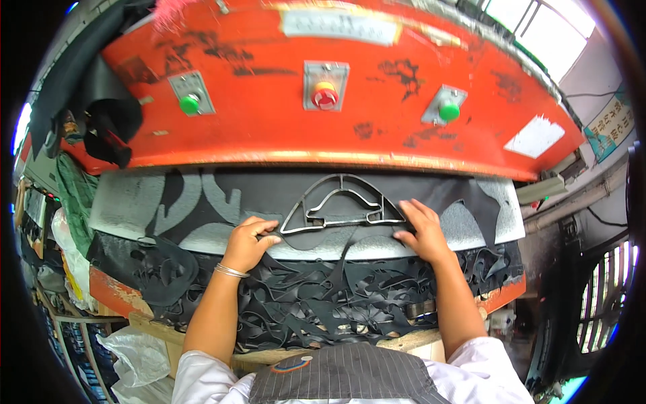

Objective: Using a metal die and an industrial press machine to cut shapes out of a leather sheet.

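Observation:
A metal cutting die [342, 179], a curved steel strip frame with a smaller shape inside, stands on a sheet of black leather [266, 190]. At its left corner my left hand [249, 244] grips with the thumb and bent fingers. My right hand [425, 232] takes the opposite corner, its fingers on the far side and its thumb on the near side. The leather has several cut-out gaps, through which the pale cutting board [128, 202] shows. My fingertips partly hide the die's two ends.
Above the board hangs the press's orange-red front [249, 121], with a red button [326, 98] between two green buttons [189, 104]. Tangled black leather scraps [336, 289] are heaped between the board and me. A dark roll of material [108, 94] hangs at upper left.

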A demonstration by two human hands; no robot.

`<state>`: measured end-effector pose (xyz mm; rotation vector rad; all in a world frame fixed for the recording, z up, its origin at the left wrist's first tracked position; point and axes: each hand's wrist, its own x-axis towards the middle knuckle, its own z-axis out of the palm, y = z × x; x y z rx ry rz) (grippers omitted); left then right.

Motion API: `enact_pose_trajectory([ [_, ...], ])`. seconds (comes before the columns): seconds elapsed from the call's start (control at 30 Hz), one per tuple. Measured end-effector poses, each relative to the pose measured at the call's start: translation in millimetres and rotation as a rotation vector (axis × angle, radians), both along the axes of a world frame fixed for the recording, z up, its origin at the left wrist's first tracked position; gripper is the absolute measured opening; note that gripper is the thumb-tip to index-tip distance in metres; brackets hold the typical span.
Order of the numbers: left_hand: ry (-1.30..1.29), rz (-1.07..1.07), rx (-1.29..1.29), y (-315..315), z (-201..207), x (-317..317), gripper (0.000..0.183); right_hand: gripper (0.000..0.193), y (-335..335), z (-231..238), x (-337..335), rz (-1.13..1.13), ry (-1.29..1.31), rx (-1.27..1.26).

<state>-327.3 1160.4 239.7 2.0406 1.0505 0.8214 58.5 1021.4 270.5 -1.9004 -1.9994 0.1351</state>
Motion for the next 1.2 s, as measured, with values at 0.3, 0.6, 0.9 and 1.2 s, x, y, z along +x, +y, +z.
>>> enact_pose_trajectory([
  [0.3,-0.261,0.446,0.290,15,99,-91,0.020,0.052,22,93,-43,-0.283,0.092,1.004],
  [0.6,-0.055,0.338,0.851,-5,160,-70,0.020,0.061,38,122,-57,-0.652,-0.045,1.109],
  [0.9,0.045,-0.156,0.316,-174,70,-80,0.020,0.041,-128,19,-149,-0.017,0.193,0.368],
  [1.2,0.245,-0.135,0.255,-278,18,-50,0.024,0.054,-228,-14,-221,0.081,-0.064,-0.017],
])
